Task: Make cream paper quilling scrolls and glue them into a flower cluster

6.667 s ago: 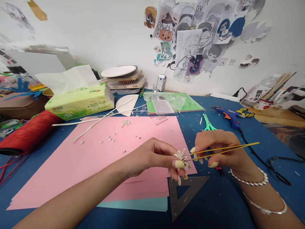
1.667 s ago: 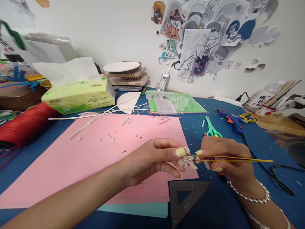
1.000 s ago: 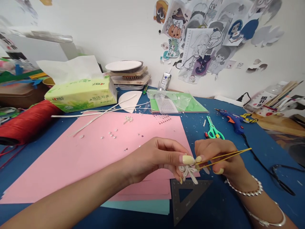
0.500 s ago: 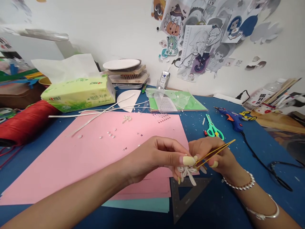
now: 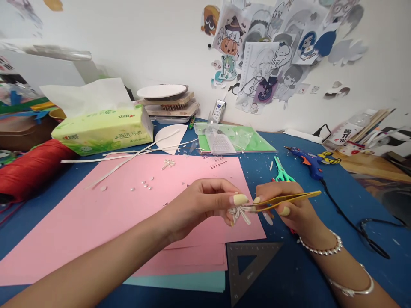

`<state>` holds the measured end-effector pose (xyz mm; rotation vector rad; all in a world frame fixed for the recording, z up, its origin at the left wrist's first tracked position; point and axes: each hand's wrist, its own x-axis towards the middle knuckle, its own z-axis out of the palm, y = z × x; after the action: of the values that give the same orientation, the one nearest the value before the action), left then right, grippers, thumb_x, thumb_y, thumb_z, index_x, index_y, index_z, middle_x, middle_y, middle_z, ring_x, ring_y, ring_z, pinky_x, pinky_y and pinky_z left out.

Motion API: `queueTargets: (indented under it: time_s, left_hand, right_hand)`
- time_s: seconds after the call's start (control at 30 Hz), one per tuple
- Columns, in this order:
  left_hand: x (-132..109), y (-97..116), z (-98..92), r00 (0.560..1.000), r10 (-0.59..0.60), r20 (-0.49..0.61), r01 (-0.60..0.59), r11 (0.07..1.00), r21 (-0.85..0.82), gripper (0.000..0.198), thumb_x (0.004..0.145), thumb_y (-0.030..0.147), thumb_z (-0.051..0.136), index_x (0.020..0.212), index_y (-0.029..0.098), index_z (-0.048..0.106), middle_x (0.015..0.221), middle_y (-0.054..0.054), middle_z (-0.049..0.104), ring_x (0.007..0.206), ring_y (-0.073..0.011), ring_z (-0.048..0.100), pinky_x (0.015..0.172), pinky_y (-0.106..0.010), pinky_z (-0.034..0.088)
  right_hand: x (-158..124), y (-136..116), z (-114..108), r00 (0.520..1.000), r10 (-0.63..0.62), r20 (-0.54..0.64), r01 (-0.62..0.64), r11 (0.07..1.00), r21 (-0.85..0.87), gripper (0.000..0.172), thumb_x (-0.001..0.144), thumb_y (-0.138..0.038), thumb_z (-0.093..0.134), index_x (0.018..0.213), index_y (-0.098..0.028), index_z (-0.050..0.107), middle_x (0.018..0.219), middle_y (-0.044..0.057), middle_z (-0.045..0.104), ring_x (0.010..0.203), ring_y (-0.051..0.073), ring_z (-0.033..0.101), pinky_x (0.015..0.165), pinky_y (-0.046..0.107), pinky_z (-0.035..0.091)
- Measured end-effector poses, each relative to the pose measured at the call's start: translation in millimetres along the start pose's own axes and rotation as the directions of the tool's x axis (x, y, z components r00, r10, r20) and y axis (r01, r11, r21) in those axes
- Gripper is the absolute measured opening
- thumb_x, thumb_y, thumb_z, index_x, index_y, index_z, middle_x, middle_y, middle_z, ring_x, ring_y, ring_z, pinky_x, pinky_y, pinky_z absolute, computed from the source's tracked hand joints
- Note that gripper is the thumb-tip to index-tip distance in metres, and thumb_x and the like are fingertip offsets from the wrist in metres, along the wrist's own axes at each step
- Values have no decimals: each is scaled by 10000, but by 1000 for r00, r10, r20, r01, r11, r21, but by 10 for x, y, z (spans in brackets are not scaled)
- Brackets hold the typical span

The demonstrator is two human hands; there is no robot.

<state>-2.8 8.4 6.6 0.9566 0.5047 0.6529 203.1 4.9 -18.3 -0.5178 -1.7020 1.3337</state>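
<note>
Between the thumb and fingers of my left hand [image 5: 212,201] is a small white looped bow [image 5: 241,213], its tails hanging down. My right hand [image 5: 285,203] is closed on yellow tweezers [image 5: 289,198], whose tips reach the bow's right side. Whether the tips grip a part of the bow I cannot tell. Below the hands lies pink paper [image 5: 112,214]. A second white looped bow [image 5: 168,163] rests on it, with several small pearl beads [image 5: 146,186] to its lower left.
Green-handled scissors [image 5: 283,172] and a blue glue gun [image 5: 310,161] with a black cord lie at right. A dark set square [image 5: 236,273] sits in front. White strips [image 5: 120,164], a tissue pack [image 5: 105,132] and a red thread spool [image 5: 35,171] are at left.
Both hands have shifted slightly left and up with the bow. The tweezers have turned to lie more level, their tips now against the bow's right side. The view has tilted a little.
</note>
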Motion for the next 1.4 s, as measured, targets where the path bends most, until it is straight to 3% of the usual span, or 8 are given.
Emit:
queueTargets:
  time_s: [0.17,0.57,0.8,1.07,1.2,1.4]
  left_hand:
    - [10,17,-15,997,46,-57,-40,995,95,112,680,236,654,621,149,616,590,31,559,531,-63,513,522,-174,418]
    - [7,-7,-8,1000,3,23,-5,994,108,74,690,187,639,644,139,605,578,40,538,521,-52,511,549,-181,408]
    - [-7,-30,14,999,-36,14,35,996,85,71,672,192,651,657,143,602,599,43,544,516,-62,519,543,-203,420]
    - [-18,-60,27,998,-53,42,50,997,65,55,687,176,638,673,141,598,612,41,553,527,-56,517,537,-189,427]
    - [-11,-60,39,998,-60,33,57,996,74,66,683,179,640,659,143,589,608,52,544,517,-58,521,550,-205,423]
    - [-2,-56,31,999,-51,8,50,992,118,97,688,200,638,644,134,582,590,48,539,520,-52,502,545,-188,394]
  right_hand:
    - [5,-50,-3,995,28,-97,-23,999,46,203,747,-355,557,805,-195,668,620,20,629,497,80,506,391,179,354]
    - [26,-54,53,996,87,-9,-84,983,163,200,759,-332,545,768,-173,667,585,20,634,490,86,551,377,175,364]
    - [13,-22,81,987,161,8,-159,960,231,239,747,-366,546,734,-157,662,584,26,620,443,75,531,363,169,361]
    - [20,22,95,945,309,109,-327,863,384,294,736,-410,529,689,-149,656,536,15,595,393,61,509,334,155,311]
    - [18,17,91,905,415,90,-417,826,379,321,721,-432,531,655,-141,649,490,5,574,351,59,467,315,171,271]
    - [6,51,68,902,423,82,-422,827,373,326,746,-420,505,660,-132,630,404,-42,483,350,43,388,394,193,292]
